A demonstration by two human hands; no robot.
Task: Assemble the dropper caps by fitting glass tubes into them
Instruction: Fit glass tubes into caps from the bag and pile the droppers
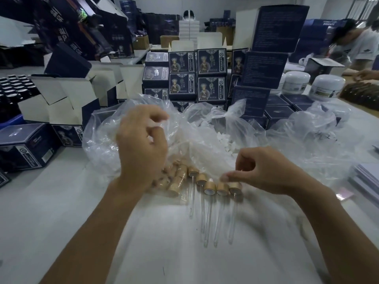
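Note:
Several assembled droppers, each a wood-coloured cap point(209, 188) with a clear glass tube point(207, 222), lie in a row on the white table point(61, 212), tubes pointing toward me. My right hand point(264, 171) reaches over the right end of the row. Its thumb and forefinger pinch the top end of a dropper point(222, 189). Loose caps point(176, 179) lie inside a clear plastic bag point(102, 144) at the row's left. My left hand point(141, 144) hovers above them, blurred, fingers loosely curled, with nothing visible in it.
Small white bulbs point(225, 140) fill the bag behind the row. Dark blue printed boxes point(196, 74) are stacked behind and to the left point(26, 146). White jars point(326, 87) stand at the right, where another person point(356, 46) works. Flat sheets point(367, 179) lie at the right edge.

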